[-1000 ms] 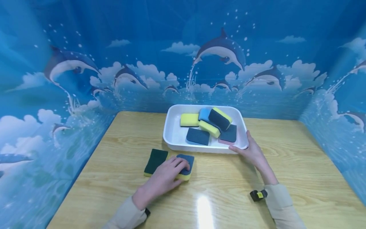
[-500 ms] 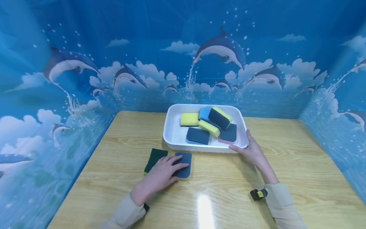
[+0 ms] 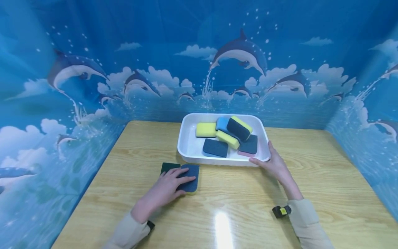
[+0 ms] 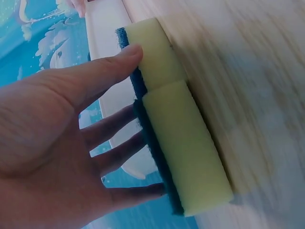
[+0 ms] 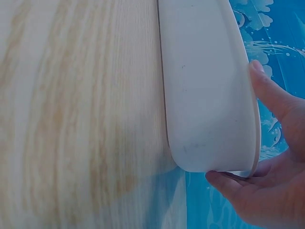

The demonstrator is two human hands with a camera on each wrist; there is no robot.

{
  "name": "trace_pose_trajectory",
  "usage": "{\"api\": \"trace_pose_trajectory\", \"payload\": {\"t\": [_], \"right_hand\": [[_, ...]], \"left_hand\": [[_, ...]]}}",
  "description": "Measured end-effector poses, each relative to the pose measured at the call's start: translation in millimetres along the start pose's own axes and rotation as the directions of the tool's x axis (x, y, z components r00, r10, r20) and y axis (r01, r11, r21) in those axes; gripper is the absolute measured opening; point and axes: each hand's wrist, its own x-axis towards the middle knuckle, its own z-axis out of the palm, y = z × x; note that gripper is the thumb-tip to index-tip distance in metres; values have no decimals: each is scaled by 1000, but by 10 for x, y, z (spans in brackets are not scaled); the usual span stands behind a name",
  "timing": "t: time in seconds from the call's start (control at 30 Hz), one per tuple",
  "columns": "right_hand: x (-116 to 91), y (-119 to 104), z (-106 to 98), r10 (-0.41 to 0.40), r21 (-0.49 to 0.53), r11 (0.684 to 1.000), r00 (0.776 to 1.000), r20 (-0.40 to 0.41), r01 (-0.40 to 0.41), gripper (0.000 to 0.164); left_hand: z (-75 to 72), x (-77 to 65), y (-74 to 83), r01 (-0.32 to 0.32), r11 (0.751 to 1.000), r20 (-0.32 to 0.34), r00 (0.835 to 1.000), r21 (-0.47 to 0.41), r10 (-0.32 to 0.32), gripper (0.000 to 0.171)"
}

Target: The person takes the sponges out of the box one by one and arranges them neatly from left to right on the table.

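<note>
As far as I can judge, only partway through

While my count gives six sponges [image 3: 228, 139] inside the white tray [image 3: 217, 161], two more lie outside it on the bench [image 3: 248, 200], so I would call the work well along but unfinished. The loose pair is a blue-topped sponge [image 3: 190, 186] and a green-topped sponge [image 3: 169, 167], side by side just in front of the tray; the left wrist view shows them meeting, yellow foam below, scrubbing layer above. Both rest flat — neither is lifted — so what is left, I judge, lies with these two.

My left hand [image 3: 164, 186] is spread over them, fingers fairly straight and apart, thumb at the near edge of the blue-topped one; I see contact, not a closed grip. My right hand [image 3: 275, 166] holds the tray's near right corner between thumb and fingers.

Within the tray, a yellow sponge [image 3: 205, 130] lies at the left, a blue-grey sponge [image 3: 214, 148] near the front and a pink-based sponge [image 3: 248, 144] by the right end; the other three overlap in the middle. That share looks done to me, though loosely strewn rather than lined up.
</note>
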Motion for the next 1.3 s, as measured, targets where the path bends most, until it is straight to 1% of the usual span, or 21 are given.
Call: {"api": "trace_pose_trajectory", "payload": {"t": [0.2, 0.43, 0.6, 0.73, 0.8, 0.87, 1.0, 1.07, 1.17, 1.3], "right_hand": [[3, 13, -3, -1, 1, 1000, 1000, -6, 1, 128], [6, 24, -16, -7, -4, 1000, 1000, -7, 7, 128], [14, 22, -18, -8, -8, 1000, 1000, -7, 8, 129], [16, 17, -11, -9, -5, 1000, 1000, -8, 9, 127], [16, 19, -5, -4, -7, 1000, 1000, -8, 4, 126], [15, 21, 0, -1, -9, 1000, 1000, -9, 1, 124], [10, 21, 6, 0, -17, 1000, 1000, -11, 0, 124], [7, 18, 10, -1, -17, 1000, 1000, -11, 1, 125], [3, 12, 14, 3, -21, 1000, 1000, -9, -3, 125], [3, 6, 18, 1, -12, 1000, 1000, -12, -1, 124]], "left_hand": [[-16, -51, -50, 15, 1000, -14, 1000, -11, -15, 52], [-49, -53, -60, 39, 999, 11, 999, -29, -39, 52], [-95, 10, -59, 35, 998, 28, 999, -52, -34, 44], [-220, 111, -8, 12, 999, 38, 999, -29, -11, 33], [-328, 179, 47, 2, 1000, 34, 999, -12, -2, 30], [-462, 263, 113, -1, 1000, 16, 1000, -10, 1, 29], [-739, 513, 224, -9, 1000, -51, 999, -15, 8, 30], [-825, 657, 240, -10, 1000, -79, 997, -5, 9, 32], [-855, 870, 232, -16, 1000, -91, 996, 10, 17, 34], [-753, 1146, 201, -21, 1000, -53, 998, 5, 21, 39]]}}
